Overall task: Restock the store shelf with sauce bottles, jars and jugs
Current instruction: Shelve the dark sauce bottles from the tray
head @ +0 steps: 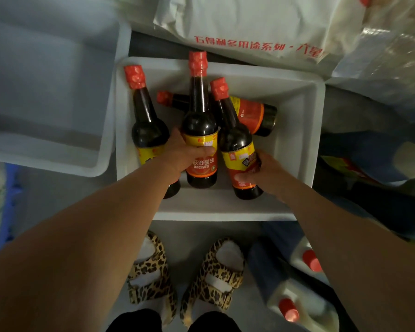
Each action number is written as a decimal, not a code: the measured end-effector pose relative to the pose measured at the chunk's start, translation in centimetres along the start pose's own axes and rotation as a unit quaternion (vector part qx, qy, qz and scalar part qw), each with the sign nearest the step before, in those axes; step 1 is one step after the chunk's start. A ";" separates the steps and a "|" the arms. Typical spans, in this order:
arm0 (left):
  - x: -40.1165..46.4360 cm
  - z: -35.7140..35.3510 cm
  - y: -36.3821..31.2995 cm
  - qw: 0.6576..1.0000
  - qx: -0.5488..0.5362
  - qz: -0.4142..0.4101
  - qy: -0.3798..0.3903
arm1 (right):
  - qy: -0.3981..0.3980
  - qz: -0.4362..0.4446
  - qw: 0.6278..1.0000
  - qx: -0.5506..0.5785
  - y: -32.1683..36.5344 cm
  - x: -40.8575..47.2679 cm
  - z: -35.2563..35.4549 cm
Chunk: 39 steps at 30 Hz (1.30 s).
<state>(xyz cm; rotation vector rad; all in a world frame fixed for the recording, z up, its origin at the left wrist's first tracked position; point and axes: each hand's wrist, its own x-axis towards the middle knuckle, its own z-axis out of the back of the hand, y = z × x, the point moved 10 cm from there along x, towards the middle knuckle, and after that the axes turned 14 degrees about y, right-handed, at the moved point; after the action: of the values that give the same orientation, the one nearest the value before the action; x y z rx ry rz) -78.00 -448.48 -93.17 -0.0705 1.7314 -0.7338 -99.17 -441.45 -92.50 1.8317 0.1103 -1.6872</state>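
Observation:
A white bin (304, 130) on the floor holds several dark soy sauce bottles with red caps and yellow-orange labels. My left hand (182, 154) grips the middle bottle (200, 121) around its label, thumb across the front. My right hand (264, 171) grips the right-hand bottle (235, 140) low on its label. Both bottles are raised, necks pointing away from me. A third bottle (146, 125) stands at the left of the bin, partly behind my left wrist. Another bottle (256, 116) lies on its side at the back.
An empty white bin (46, 97) sits to the left. A white sack (249, 22) with red print lies behind the bins. Two white jugs with red caps (307, 283) stand at the lower right, next to my feet in leopard-print sandals (185, 276).

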 end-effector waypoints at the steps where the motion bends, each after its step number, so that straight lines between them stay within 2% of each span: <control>1: -0.1 -0.2 0.0 1.000 0.006 0.000 0.003 | -0.018 -0.009 1.000 -0.013 -0.4 0.1 0.4; 6: -3.7 -1.4 -0.1 1.000 0.005 0.010 0.015 | -0.064 -0.056 0.996 -0.030 0.4 -3.9 1.6; 10: -10.2 -2.8 -1.5 0.999 -0.028 0.003 0.041 | -0.035 -0.074 0.994 0.073 0.2 -9.4 0.6; 14: -17.3 -3.8 -3.2 0.994 -0.093 0.011 0.062 | -0.045 -0.076 0.987 0.131 1.7 -15.7 -1.4; 20: -27.9 -4.3 -7.2 0.984 -0.161 0.025 0.071 | -0.034 -0.057 0.972 0.224 6.4 -26.7 -4.4; 25: -37.9 -4.0 -14.3 0.986 -0.147 -0.010 0.075 | -0.076 0.001 0.964 0.256 12.0 -37.7 -5.1; 33: -54.1 -4.6 -28.6 0.978 -0.065 -0.152 0.130 | -0.159 0.141 0.929 0.304 21.2 -56.5 -4.0; 39: -66.3 -6.4 -42.1 0.942 0.000 -0.301 0.149 | -0.231 0.302 0.866 0.325 28.8 -70.7 -0.2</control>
<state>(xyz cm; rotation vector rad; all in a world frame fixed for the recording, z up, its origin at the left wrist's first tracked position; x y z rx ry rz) -77.35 -451.77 -14.48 -0.5314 2.0180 -1.2393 -97.78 -439.43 -16.14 1.5523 -1.2393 -1.7242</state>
